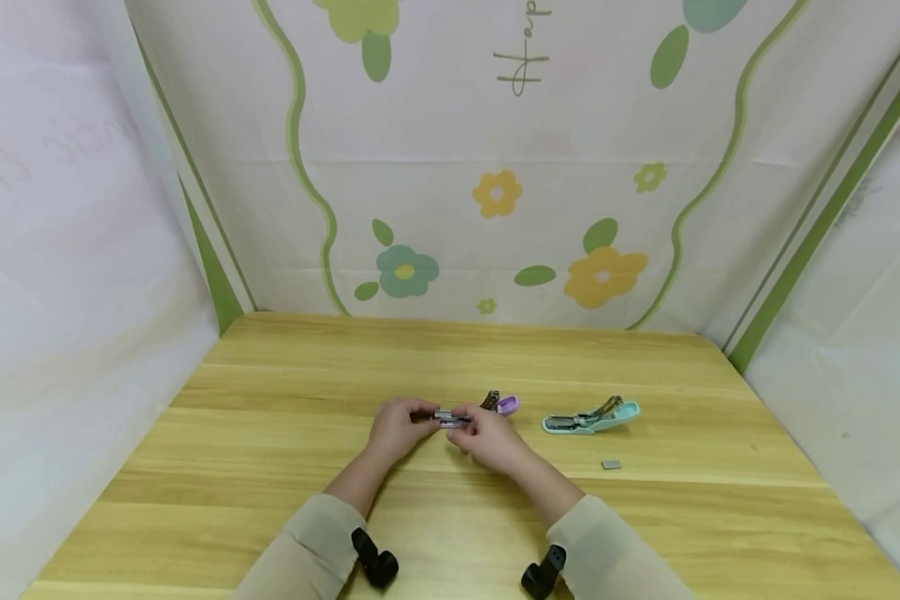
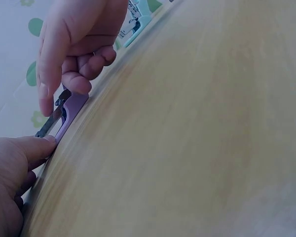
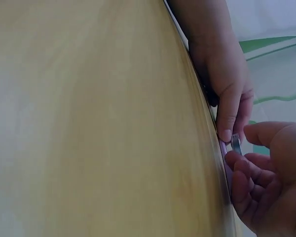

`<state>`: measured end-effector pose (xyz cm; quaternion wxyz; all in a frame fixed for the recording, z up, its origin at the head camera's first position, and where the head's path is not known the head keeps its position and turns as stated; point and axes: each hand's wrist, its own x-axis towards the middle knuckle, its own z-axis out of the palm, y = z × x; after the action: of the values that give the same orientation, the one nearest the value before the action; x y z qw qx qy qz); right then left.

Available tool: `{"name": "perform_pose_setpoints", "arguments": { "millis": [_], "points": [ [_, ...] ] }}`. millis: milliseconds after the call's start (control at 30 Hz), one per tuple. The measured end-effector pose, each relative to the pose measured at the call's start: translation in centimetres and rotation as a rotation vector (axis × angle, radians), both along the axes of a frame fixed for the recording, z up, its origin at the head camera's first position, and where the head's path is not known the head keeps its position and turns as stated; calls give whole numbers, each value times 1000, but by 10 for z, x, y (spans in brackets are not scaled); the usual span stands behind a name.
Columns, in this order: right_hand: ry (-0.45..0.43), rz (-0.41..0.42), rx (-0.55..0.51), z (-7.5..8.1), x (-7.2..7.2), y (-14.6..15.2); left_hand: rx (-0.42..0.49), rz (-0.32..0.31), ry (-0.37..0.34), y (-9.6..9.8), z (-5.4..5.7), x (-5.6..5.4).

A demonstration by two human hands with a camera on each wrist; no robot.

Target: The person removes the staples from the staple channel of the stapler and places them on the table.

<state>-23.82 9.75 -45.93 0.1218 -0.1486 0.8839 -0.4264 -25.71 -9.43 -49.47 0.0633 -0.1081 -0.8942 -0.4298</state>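
Observation:
A purple stapler (image 1: 507, 406) lies on the table with its top folded back, its metal staple rail (image 2: 50, 121) exposed. My left hand (image 1: 400, 430) pinches its front end between thumb and fingertips. From the right, my right hand (image 1: 490, 439) grips across its middle, index finger on the far side and the other fingers curled by the near side. Between the two hands shows a silver metal end (image 3: 236, 144). My right fingers hide much of the stapler's middle in the head view.
To the right an opened teal stapler (image 1: 591, 418) lies on the wooden table (image 1: 307, 367). In front of it is a small grey strip of staples (image 1: 611, 464). A white flowered cloth (image 1: 435, 192) stands behind the table, with more cloth at both sides.

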Motion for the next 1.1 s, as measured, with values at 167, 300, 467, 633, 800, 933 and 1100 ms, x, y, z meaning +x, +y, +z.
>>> {"name": "perform_pose_setpoints", "arguments": {
  "millis": [167,300,467,633,800,933,1100],
  "points": [
    [17,-48,34,-1,0,-7,14,7,0,1,-2,0],
    [-43,-88,-28,0,0,-11,13,9,4,1,-2,0],
    [-225,-163,-237,2,1,-15,21,9,1,0,-4,-1],
    [-319,-218,-352,3,0,-16,22,15,2,0,-4,-1],
    [-172,-200,-161,2,0,-15,17,16,-3,0,-3,0],
    [-87,-190,-65,3,-1,-15,23,13,-11,1,-1,1],
    [-159,-188,-158,1,-3,-17,20,14,-24,0,1,1]
  ]
}}
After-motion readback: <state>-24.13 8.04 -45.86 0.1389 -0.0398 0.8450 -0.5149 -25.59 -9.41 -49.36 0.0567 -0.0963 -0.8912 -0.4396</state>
